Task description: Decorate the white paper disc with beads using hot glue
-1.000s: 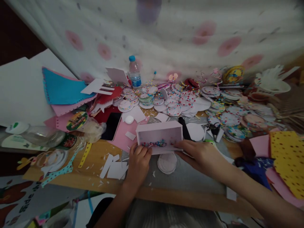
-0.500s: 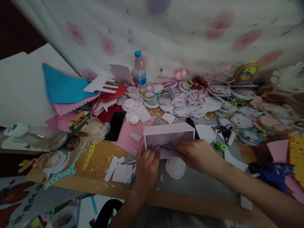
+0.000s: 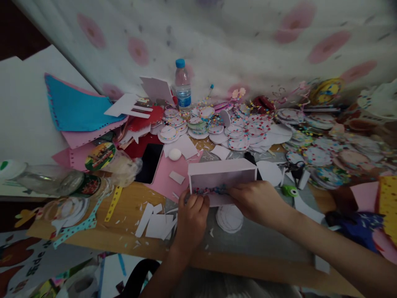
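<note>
An open white cardboard box [image 3: 221, 166] stands on the grey mat, its opening facing me. Red and blue bead-like bits [image 3: 211, 190] lie along its lower inside. The fingers of my left hand [image 3: 194, 211] are curled round the box's lower left corner. At the lower right corner, my right hand [image 3: 252, 203] is closed over the lower wall, with fingertips inside beside the bits; part of its grip is hidden. Just below the box lies a small stack of white paper discs [image 3: 229, 218].
Behind the box spreads a heap of decorated paper discs [image 3: 238, 132], with a water bottle [image 3: 182, 87]. To the left are a phone [image 3: 149, 163], pink paper [image 3: 169, 180], a white egg-shaped piece [image 3: 174, 154] and a lying bottle [image 3: 52, 178]. A green tape dispenser [image 3: 290, 191] sits right.
The view has shifted slightly, so the surroundings sit a little differently. Both hands keep nearly the same places on the box.
</note>
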Available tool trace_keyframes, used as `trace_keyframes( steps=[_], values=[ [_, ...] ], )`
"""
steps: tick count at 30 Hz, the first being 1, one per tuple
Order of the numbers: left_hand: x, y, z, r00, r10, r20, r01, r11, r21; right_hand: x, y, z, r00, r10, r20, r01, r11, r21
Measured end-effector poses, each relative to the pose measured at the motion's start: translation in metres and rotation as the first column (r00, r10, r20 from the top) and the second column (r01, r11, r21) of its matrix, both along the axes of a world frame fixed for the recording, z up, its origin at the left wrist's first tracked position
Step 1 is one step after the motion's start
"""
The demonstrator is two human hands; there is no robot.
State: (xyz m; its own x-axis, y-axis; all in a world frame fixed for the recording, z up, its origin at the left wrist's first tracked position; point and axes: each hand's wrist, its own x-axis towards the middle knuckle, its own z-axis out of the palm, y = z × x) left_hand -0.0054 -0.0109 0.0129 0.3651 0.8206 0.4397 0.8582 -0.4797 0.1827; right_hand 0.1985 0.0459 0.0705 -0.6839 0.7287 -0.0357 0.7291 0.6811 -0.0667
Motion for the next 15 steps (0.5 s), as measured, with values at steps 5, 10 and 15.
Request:
trace_keyframes(
  steps=[5, 10, 15],
  values=[
    [0.0, 0.001, 0.0, 1.0, -0.001, 0.007, 0.001, 1.0, -0.003, 0.006, -0.002, 0.003, 0.998, -0.027, -0.058, 0.029, 0.999, 0.02],
    [0.0, 0.001, 0.002, 1.0, -0.005, 0.018, 0.005, 1.0, -0.007, 0.012, -0.002, 0.009, 0.964, -0.205, -0.172, 0.194, 0.978, -0.081],
    [-0.001, 0.001, 0.002, 1.0, -0.006, 0.007, 0.006, 1.0, -0.024, 0.015, -0.002, 0.013, 0.861, -0.428, -0.274, 0.316, 0.874, -0.37]
  ],
)
